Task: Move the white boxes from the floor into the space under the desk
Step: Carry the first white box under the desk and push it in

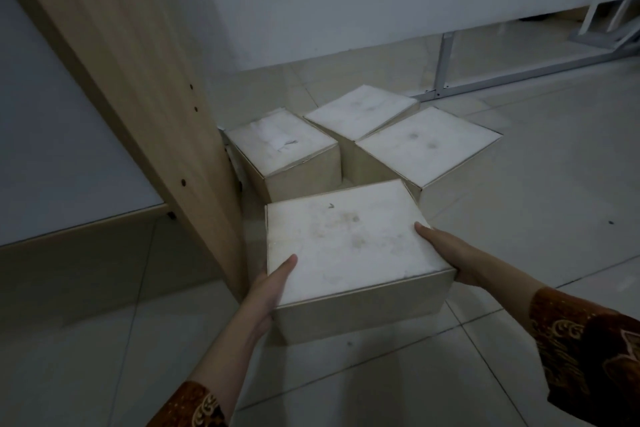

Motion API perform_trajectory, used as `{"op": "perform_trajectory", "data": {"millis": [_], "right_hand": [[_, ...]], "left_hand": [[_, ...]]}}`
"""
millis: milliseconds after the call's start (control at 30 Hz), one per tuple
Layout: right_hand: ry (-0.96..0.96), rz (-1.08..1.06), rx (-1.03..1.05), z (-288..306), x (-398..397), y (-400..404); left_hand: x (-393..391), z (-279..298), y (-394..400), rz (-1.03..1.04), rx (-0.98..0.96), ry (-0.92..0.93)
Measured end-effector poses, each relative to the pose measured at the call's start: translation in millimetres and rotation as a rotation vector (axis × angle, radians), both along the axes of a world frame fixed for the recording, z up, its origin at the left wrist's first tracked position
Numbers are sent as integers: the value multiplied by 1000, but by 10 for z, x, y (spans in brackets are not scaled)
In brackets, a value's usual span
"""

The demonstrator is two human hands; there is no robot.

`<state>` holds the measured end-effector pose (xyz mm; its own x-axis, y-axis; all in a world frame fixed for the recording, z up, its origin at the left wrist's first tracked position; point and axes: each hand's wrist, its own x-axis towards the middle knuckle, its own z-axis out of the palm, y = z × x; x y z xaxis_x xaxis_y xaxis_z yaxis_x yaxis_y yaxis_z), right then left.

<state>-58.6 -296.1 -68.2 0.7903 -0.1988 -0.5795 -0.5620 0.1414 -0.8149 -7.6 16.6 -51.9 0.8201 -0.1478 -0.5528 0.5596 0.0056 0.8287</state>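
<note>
Now both hands' fingers [424,230] clasp the nearest white box [349,246] between them

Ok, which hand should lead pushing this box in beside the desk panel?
Probably the right hand: it is on the box side away from the panel. The left hand is wedged beside it.
</note>
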Motion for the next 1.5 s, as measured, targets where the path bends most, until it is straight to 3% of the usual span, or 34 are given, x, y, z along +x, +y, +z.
{"op": "perform_trajectory", "data": {"millis": [267,533,733,1133,1500], "right_hand": [[-4,-30,-27,481,-689,133],[-93,-77,30,1081,-1568,790],[-144,-60,112,1310,-1952,1380],[-305,174,165,1349,-1853,2603],[-314,383,198,1178,-1339,3484]], "left_hand": [[-473,382,144,-51,-66,-83],[-1009,1124,677,-130,-45,-173],[-1473,1367,1279,-131,-7,-179],[-1911,1370,2684,7,61,-203],[-1871,1201,3618,123,70,-148]]}}
